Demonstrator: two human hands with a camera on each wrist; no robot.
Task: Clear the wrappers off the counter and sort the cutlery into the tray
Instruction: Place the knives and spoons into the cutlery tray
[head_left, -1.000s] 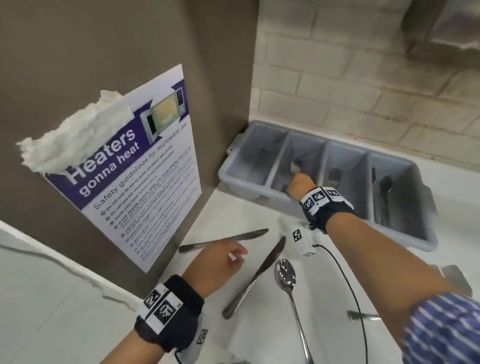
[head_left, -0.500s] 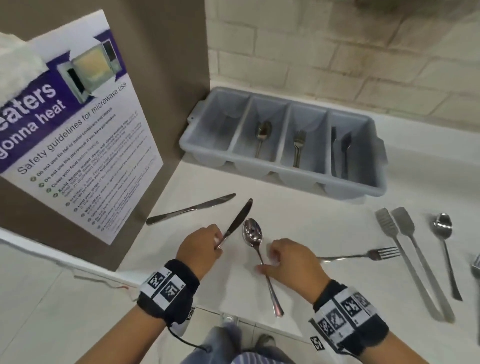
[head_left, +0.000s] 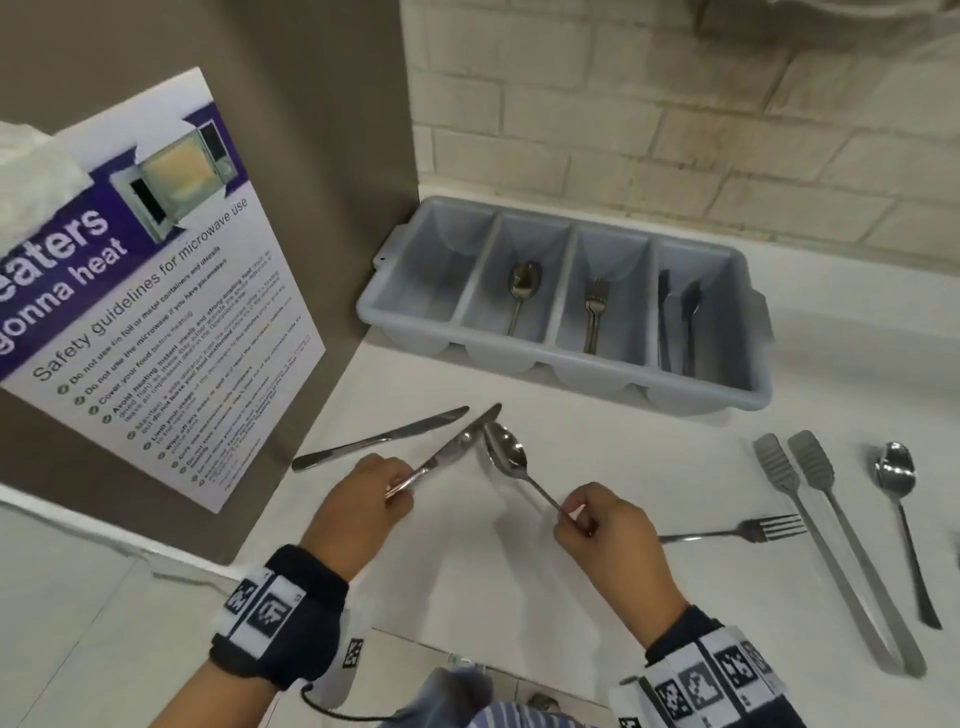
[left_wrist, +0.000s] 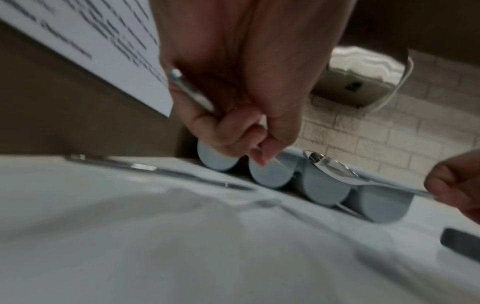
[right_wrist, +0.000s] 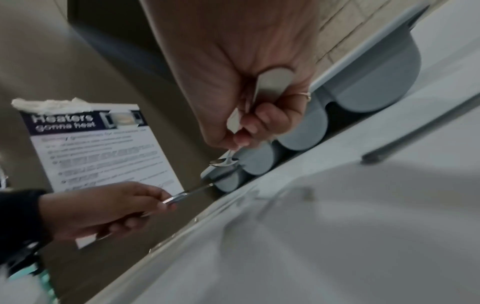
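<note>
My left hand (head_left: 363, 499) grips the handle of a table knife (head_left: 457, 447), blade pointing up and away, lifted off the white counter (head_left: 467, 561). Beside it, my right hand (head_left: 602, 530) pinches the handle of a spoon (head_left: 506, 452), its bowl raised close to the knife blade. In the left wrist view the knife handle (left_wrist: 192, 92) crosses my curled fingers; in the right wrist view the spoon handle (right_wrist: 259, 96) lies in my palm. The grey four-compartment tray (head_left: 519, 364) stands against the brick wall, holding a spoon (head_left: 522, 286), forks (head_left: 595, 312) and knives (head_left: 680, 317).
A second knife (head_left: 379, 439) lies on the counter left of my hands. To the right lie a fork (head_left: 737, 531), tongs (head_left: 831, 545) and another spoon (head_left: 901, 509). A brown panel with a microwave safety poster (head_left: 156, 322) bounds the left side.
My right hand came back from the tray to the counter front. Both hands then closed on the knife and the spoon and lifted them off the counter.
</note>
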